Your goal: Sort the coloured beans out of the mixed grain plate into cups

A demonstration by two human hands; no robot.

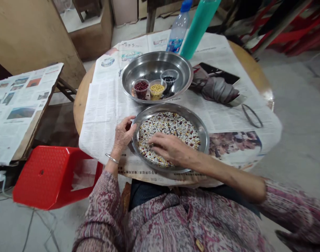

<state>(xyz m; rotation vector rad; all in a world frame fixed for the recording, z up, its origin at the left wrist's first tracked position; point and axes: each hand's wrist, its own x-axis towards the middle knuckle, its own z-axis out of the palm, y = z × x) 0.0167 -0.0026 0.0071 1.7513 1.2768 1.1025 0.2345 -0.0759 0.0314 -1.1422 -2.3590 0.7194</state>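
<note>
A steel pan (205, 134) full of mixed beans (172, 127) lies on the newspaper-covered round table in front of me. My left hand (123, 134) grips the pan's left rim with curled fingers. My right hand (170, 148) rests inside the pan on the beans, fingers lying flat and stretched to the left. Behind it a second steel pan (138, 68) holds three small clear cups: red beans (141, 87), yellow beans (157, 89) and black beans (169, 79).
A folded grey umbrella (215, 89) and a dark tablet (223, 74) lie right of the far pan. A water bottle (178, 29) and a green bottle (199, 24) stand at the back. A red plastic stool (46, 175) and a newspaper-covered side table (15, 105) are on my left.
</note>
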